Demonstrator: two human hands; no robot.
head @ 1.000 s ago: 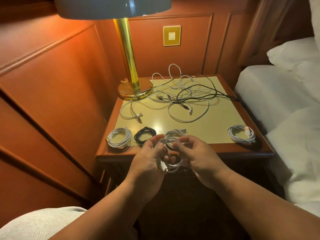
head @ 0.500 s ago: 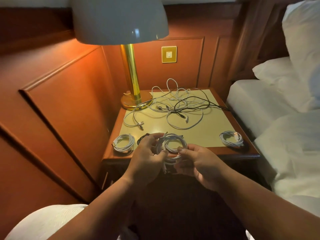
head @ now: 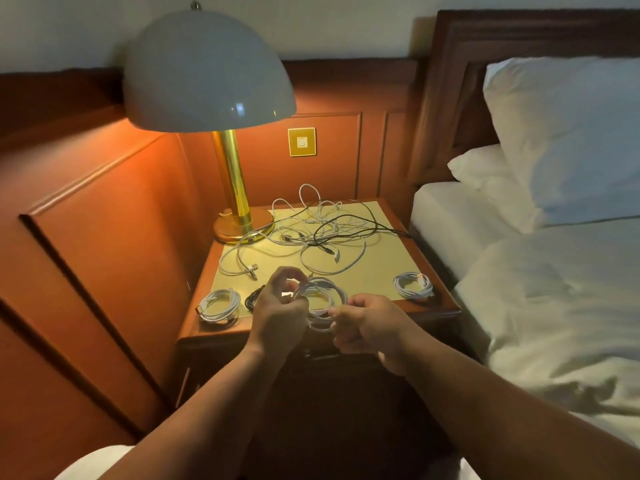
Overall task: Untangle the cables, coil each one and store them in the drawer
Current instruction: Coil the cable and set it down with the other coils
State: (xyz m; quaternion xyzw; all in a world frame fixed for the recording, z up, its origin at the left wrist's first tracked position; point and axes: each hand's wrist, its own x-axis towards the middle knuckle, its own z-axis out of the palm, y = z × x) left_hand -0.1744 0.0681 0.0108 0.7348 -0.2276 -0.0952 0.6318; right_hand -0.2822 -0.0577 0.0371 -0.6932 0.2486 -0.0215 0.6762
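The white coil point(head: 320, 299) hangs between both hands above the worktop's point(head: 367, 285) front edge, left hand point(head: 278, 315) gripping its left side, right hand point(head: 367, 323) pinching its near right rim.

The room is dim. Warm light falls from the lamp point(head: 209, 72) onto the wood panel and nightstand point(head: 372, 271); a small glint sits on its shade. The bed point(head: 554, 289) looks cooler, the foreground dark. Edges bow and go soft.
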